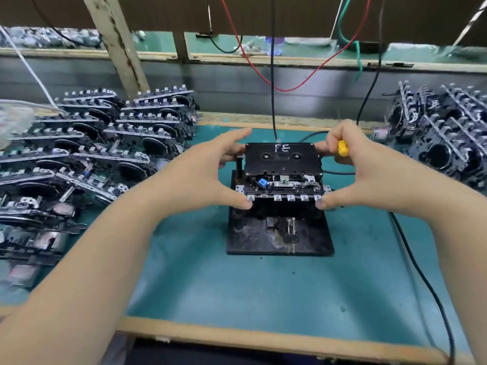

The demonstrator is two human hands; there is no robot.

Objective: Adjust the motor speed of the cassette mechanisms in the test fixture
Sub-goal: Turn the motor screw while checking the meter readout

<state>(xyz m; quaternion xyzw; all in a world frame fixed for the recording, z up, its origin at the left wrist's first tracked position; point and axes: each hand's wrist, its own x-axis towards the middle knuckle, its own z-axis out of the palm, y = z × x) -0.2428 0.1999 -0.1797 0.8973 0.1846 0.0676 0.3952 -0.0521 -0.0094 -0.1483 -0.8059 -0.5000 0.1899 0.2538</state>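
Observation:
A cassette mechanism (283, 189) with a black cassette marked "FE" (283, 158) in it sits on the black test fixture plate (279, 238) at the table's middle. My left hand (210, 169) grips the mechanism's left side, thumb at the front key row and fingers behind the cassette. My right hand (361, 164) grips the right side the same way, and its curled fingers also hold a small yellow-handled screwdriver (342, 148). A blue trimmer part (261, 183) shows on the mechanism's front.
Several cassette mechanisms (87, 154) lie in rows on the left, and another heap (442, 138) stands at the right. Black, red and green cables (272, 101) hang down behind the fixture. A black cable (427, 285) runs along the green mat on the right.

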